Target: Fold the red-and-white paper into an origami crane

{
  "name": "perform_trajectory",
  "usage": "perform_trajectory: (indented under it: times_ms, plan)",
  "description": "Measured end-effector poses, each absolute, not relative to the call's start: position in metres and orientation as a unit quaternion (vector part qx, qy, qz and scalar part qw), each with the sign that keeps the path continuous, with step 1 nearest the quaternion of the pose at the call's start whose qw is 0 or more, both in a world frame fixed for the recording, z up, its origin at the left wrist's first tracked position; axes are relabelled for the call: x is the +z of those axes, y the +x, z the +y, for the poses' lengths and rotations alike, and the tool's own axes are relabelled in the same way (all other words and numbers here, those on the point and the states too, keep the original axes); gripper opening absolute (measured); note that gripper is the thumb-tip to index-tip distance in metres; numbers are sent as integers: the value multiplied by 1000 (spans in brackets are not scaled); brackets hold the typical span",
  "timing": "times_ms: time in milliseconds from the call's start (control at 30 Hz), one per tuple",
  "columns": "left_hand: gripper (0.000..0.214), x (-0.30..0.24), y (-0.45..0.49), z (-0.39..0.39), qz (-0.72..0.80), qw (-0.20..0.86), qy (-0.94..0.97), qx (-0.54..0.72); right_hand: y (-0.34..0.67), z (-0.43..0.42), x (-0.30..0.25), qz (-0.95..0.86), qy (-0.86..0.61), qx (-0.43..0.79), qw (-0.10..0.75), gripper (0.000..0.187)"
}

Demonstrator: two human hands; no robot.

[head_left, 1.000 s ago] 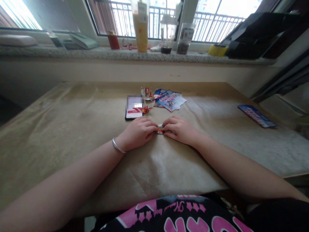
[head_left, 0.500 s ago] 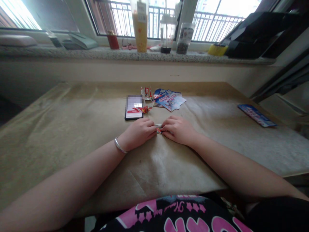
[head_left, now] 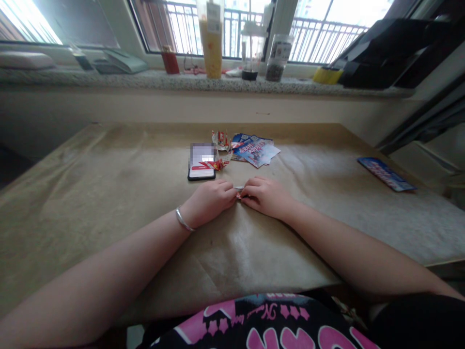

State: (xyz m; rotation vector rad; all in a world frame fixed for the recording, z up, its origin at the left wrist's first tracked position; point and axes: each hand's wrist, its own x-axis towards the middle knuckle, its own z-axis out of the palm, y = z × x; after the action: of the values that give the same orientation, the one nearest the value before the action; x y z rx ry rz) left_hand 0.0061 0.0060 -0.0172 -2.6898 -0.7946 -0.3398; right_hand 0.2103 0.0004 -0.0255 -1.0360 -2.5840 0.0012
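Observation:
My left hand [head_left: 213, 200], with a silver bangle at the wrist, is closed on the left side of a small piece of printed paper [head_left: 239, 196]. The fingers of my right hand [head_left: 268, 196] pinch the same paper from the right. Only a narrow red and white strip of it shows between my fingertips, low over the table; my hands cover the rest. Just beyond my left hand lies a phone [head_left: 202, 174] with a lit screen. A red and white folded paper shape [head_left: 219, 164] rests against its right side, and another folded paper shape [head_left: 221, 140] stands behind.
Overlapping blue printed leaflets [head_left: 254, 151] lie beyond my right hand. Far right on the brown table cover [head_left: 145, 271] is a blue printed packet or booklet [head_left: 385, 174]. Bottles and jars, including a tall yellow-filled container [head_left: 212, 48], stand along the stone windowsill [head_left: 127, 82].
My fingertips have come slightly closer together, and less of the paper shows between them. My left wrist has shifted a little to the right. Everything else lies as before.

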Motion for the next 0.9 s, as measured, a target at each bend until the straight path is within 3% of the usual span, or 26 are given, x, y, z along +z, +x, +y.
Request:
perform_trajectory:
  times_ms: [600, 900]
  plan:
    - [19, -17, -6, 15, -248, 76, -955, -148, 206, 8, -33, -863, -407, 134, 267, 8]
    - [21, -14, -6, 13, -214, 115, -960, -141, 209, 10, -30, -836, -442, 200, 257, 8]
